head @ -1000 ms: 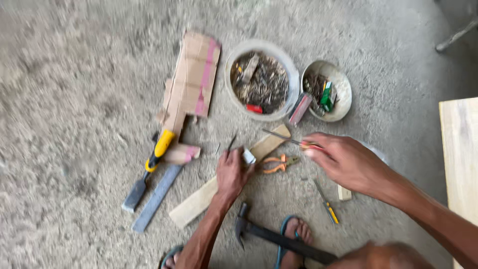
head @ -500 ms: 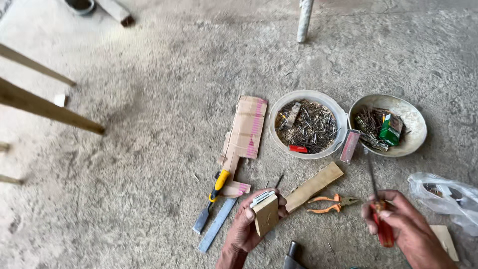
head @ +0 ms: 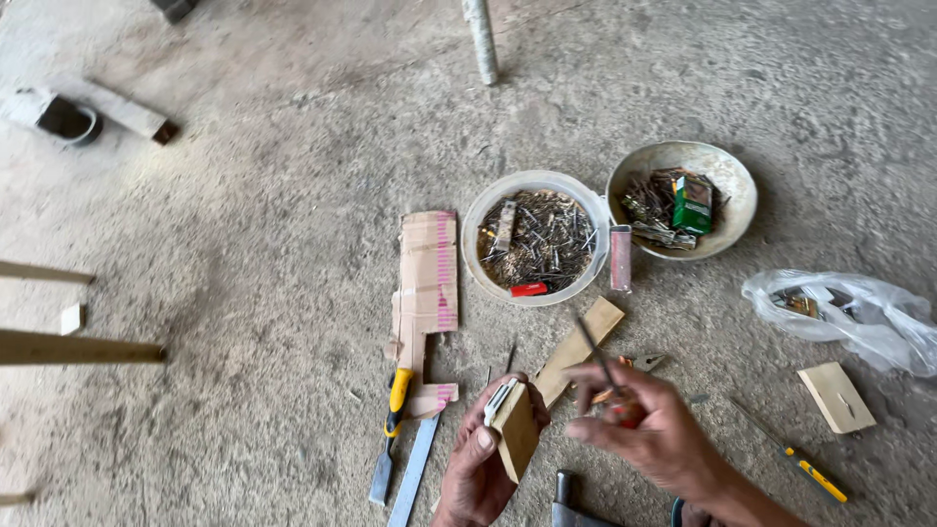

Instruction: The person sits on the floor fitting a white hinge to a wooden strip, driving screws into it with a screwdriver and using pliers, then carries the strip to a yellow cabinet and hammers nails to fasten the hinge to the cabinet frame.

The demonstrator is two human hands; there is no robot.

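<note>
Gripping a small wooden block (head: 516, 430) with a pale strip along its top edge, the left hand (head: 481, 459) has its fingers curled shut around it, low in the view above the concrete floor (head: 244, 224). Just beside it, the right hand (head: 649, 429) pinches a thin dark metal rod (head: 595, 353) between thumb and fingertips, its free end pointing up and away. Beyond the hands, a white bowl (head: 535, 237) sits on the floor, heaped with rusty nails and screws, with a red piece near its front rim and a pale flat strip lying on the pile. Close to its right stands a dull metal bowl (head: 682, 198) holding more dark fasteners and a small green box (head: 693, 203). A slim pinkish box (head: 620, 258) lies between the two bowls. To the right, a clear plastic bag (head: 849, 314) holds a few small items, too blurred to tell apart. A flat piece of cardboard (head: 426, 278) lies left of the white bowl, with a yellow-handled chisel (head: 390, 429) below it. A wooden slat (head: 578, 349) lies partly behind the hands.
</note>
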